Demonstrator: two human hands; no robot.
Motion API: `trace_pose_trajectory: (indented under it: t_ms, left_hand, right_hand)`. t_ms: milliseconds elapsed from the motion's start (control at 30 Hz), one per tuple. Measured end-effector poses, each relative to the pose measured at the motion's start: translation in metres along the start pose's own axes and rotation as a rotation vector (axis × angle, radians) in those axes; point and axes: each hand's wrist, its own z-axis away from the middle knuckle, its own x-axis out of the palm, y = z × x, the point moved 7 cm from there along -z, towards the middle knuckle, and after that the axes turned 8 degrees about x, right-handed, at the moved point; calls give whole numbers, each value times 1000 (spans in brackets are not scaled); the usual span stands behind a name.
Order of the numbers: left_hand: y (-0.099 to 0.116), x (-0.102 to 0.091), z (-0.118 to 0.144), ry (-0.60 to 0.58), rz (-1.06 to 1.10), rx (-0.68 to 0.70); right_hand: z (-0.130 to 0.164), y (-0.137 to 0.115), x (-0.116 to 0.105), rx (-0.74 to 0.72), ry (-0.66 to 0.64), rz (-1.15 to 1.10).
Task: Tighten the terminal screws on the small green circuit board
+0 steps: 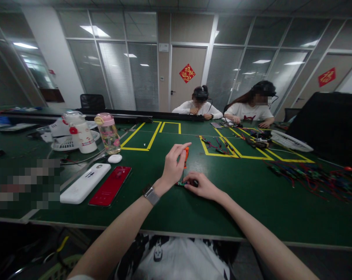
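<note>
Seemingly to steady the small green board (180, 184), the right hand (201, 186) pinches it while, above it, the left hand's (172, 165) fingers grasp an upright orange-handled screwdriver (187, 154).

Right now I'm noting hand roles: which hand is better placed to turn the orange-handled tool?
Probably the left hand: it holds the orange-handled tool upright over the green board, while the right hand is at the board.
</note>
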Motion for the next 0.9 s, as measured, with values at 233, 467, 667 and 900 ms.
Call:
trace_pose_trajectory:
  t_ms: [233, 467, 667, 900]
  left_hand:
    - [-1, 0, 0, 6, 29, 8]
    - [2, -1, 0, 35, -58, 29]
    - [1, 0, 0, 14, -34, 14]
    - [0, 2, 0, -20, 25, -3]
  right_hand:
    - [0, 0, 0, 5, -13, 7]
    - [-1, -1, 0, 21, -6, 4]
    - [0, 2, 0, 16, -5, -5]
    - [0, 2, 1, 18, -7, -18]
